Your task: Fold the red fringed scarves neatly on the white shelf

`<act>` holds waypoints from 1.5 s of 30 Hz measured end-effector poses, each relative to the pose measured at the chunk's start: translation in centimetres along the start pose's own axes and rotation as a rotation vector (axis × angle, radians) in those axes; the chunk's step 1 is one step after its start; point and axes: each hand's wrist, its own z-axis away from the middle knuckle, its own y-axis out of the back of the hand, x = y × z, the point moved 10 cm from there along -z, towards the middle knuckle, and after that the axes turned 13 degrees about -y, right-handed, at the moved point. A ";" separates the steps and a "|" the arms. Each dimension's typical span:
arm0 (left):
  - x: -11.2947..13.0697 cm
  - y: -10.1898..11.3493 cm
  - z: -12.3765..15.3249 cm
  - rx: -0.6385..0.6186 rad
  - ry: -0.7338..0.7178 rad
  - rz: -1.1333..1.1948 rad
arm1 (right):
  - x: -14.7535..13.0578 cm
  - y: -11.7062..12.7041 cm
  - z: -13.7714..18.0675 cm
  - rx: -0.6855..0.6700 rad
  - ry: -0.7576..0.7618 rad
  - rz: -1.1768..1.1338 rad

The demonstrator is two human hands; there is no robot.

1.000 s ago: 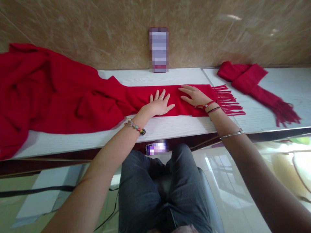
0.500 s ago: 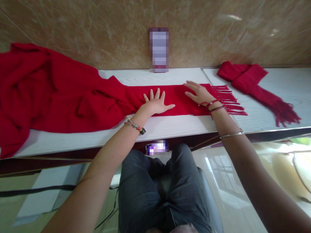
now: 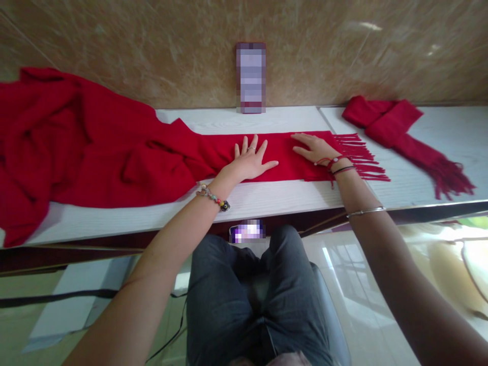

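Observation:
A long red scarf (image 3: 282,152) lies along the white table, flat on its right part and ending in a fringe at the right. Its left part is a loose, rumpled heap that reaches the left edge of the view. My left hand (image 3: 249,161) rests on the flat stretch, palm down with fingers spread. Close to the fringed end, my right hand (image 3: 315,149) lies over the same scarf, fingers stretched out. Neither hand grips the cloth. A second red scarf (image 3: 392,129), folded over itself with its fringe toward the front, is to the right.
A phone (image 3: 250,76) leans upright against the brown marbled wall (image 3: 152,51) behind the white table (image 3: 247,198). Another lit screen (image 3: 247,232) shows just under the table's front edge, above my knees. A black strap (image 3: 57,297) crosses the lower left.
My left hand has slid slightly to the right along the scarf, its fingers still spread. The right hand's fingers have lowered a little onto the cloth.

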 end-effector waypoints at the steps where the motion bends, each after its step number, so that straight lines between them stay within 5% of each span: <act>1: 0.0 -0.2 0.0 -0.024 0.005 0.001 | 0.1 -0.6 -0.1 -0.032 -0.009 0.022; 6: 0.0 -0.5 0.1 -0.059 0.024 -0.013 | 5.3 0.6 -0.5 0.104 -0.289 0.104; 8: 0.1 -0.2 0.1 -0.015 0.008 -0.017 | 6.0 1.8 -0.4 0.197 -0.287 0.053; 11: 0.0 1.0 0.1 0.110 0.000 -0.048 | 3.3 2.2 -0.2 0.211 -0.109 -0.054; 15: -1.2 0.6 0.1 0.069 0.077 -0.039 | -0.6 -0.4 0.1 -0.021 0.050 -0.027; 24: -1.6 -0.1 0.0 0.016 0.097 -0.011 | 7.9 2.4 0.8 0.176 -0.436 0.098; 27: -1.6 0.4 0.1 0.079 0.080 -0.015 | 4.1 2.8 0.5 0.216 -0.237 0.001; 32: -1.8 0.0 -0.1 0.051 0.085 0.009 | -3.0 -1.2 0.8 -0.056 0.131 -0.023; 36: -1.8 -0.3 -0.1 0.038 0.096 0.016 | -3.2 -1.8 0.9 -0.071 0.171 0.000; 41: -1.4 0.3 0.1 0.077 0.068 0.005 | -1.0 1.5 3.0 0.046 0.124 -0.041; 45: 2.2 1.4 -0.3 0.146 -0.275 -0.067 | 0.1 4.9 6.9 0.133 0.152 -0.010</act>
